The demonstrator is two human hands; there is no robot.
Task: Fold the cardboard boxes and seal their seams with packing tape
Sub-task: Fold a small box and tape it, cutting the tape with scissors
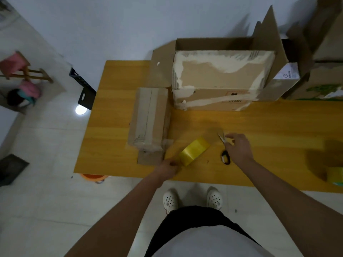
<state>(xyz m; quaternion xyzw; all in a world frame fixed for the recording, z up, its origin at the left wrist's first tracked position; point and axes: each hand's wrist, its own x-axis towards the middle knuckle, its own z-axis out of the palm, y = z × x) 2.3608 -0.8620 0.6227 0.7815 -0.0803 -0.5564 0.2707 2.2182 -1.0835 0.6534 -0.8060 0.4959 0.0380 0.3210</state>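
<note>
Two hands: both reach over the near part of the wooden table (278,127).
Left hand (168,168): its grip is curled at the near end of the yellow tape roll (194,151). It seems to pinch the loose tape end, but the fingers are partly hidden, so I cannot say for sure.
Right hand (239,148): its grip is loose and partly open, fingers bent over the scissors (224,150). It looks like it touches them, but I cannot tell if it holds them.
Small box (150,117): it lies on the left side of the table, flaps shut, with clear tape along the top seam. A flat bit of cardboard (151,157) sticks out from under its near end.
Big box (219,80): it stands far back on the table, open on top, with torn white patches on its side.
Other boxes (319,71): they stand far right, flaps up.
Second tape roll (335,175): it sits at the near right edge.
How the tape will handle: probably light and hard as a roll, but the loose end is thin, sticky and floppy. Best to hold the roll by its sides and pinch only the tip of the end.
How the boxes will handle: likely light and stiff, but the flaps bend and spring back. Press flaps flat near the seam.
Scissors: sharp blades, so take them by the black handles.
</note>
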